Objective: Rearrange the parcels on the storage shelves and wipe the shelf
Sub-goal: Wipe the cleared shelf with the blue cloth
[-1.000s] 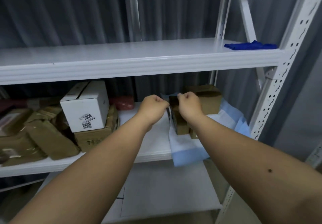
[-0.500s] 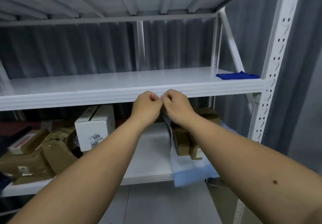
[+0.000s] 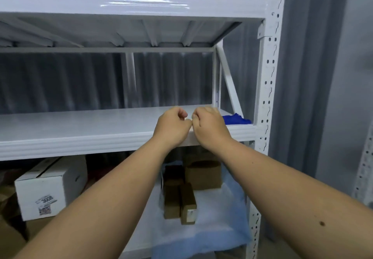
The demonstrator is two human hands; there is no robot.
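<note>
White metal racking (image 3: 268, 89) stands against a grey pleated curtain, and the task's own things sit on two of its levels. Below both hands, on the lower shelf, the parcels lie apart: a group of small brown cartons (image 3: 180, 202) on a pale blue sheet (image 3: 222, 218) almost straight under the wrists, and a white box (image 3: 50, 186) with a printed label further off under the left forearm, among brown paper-wrapped packs at the frame's edge. Level with the knuckles is the middle shelf (image 3: 80, 125), bare apart from a blue cloth (image 3: 236, 118) lying just beyond the right hand (image 3: 210, 126), near the upright.

The left hand (image 3: 171, 127) and the right hand are raised side by side at the shelf's front lip, knuckles nearly touching, fingers curled into loose fists. Whether they pinch anything between them I cannot tell; nothing shows in either.

Judging from this, wiping the middle shelf looks near, with the cloth in easy reach of the right hand. The risks are modest: a wide sweep could push the cloth off the open end by the upright, and the sheet overhanging the lower shelf's edge could snag a forearm and drag the small cartons off.
</note>
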